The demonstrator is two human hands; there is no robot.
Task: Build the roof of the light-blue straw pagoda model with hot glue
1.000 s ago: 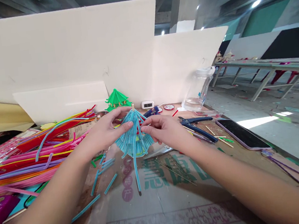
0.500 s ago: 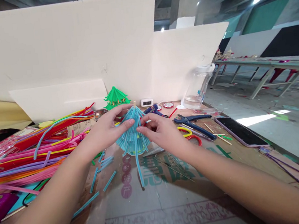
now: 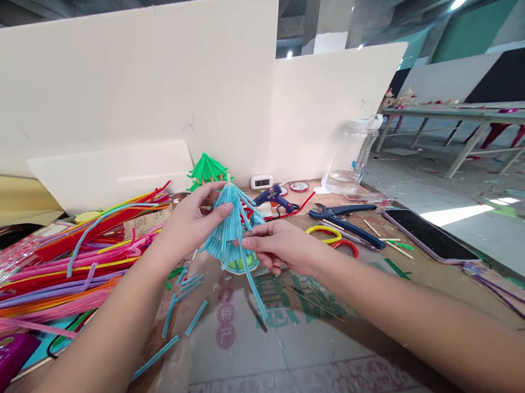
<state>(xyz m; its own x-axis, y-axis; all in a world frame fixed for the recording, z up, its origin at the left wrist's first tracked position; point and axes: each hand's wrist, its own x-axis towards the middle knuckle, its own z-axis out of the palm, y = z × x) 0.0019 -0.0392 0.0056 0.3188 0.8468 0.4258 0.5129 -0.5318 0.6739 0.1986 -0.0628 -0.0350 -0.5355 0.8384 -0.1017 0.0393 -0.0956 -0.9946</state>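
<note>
A light-blue umbrella-shaped craft piece [image 3: 223, 234], made of pipe cleaners around a wooden stick, stands in the middle above the board. My left hand [image 3: 202, 215] grips its upper left side, thumb near the top. With thumb and fingers, my right hand [image 3: 280, 244] pinches a long blue pipe cleaner [image 3: 253, 284] that hangs from the piece's front and reaches down past the lower rim. A yellowish-green base shows under the blue strips. Cut blue pieces [image 3: 196, 317] lie on the table to the left.
Bundles of coloured pipe cleaners [image 3: 74, 261] fill the left side. A green pagoda-like model [image 3: 207, 168], small clock [image 3: 261, 182] and glue gun [image 3: 276, 198] stand behind. Scissors [image 3: 344, 248], pliers [image 3: 349, 223], a phone [image 3: 430, 233] and a clear jug [image 3: 351, 157] are at right.
My right hand has moved slightly down, drawing the long blue strip away from the cone's right side. The craft piece tilts a little, and the whole view has shifted slightly.
</note>
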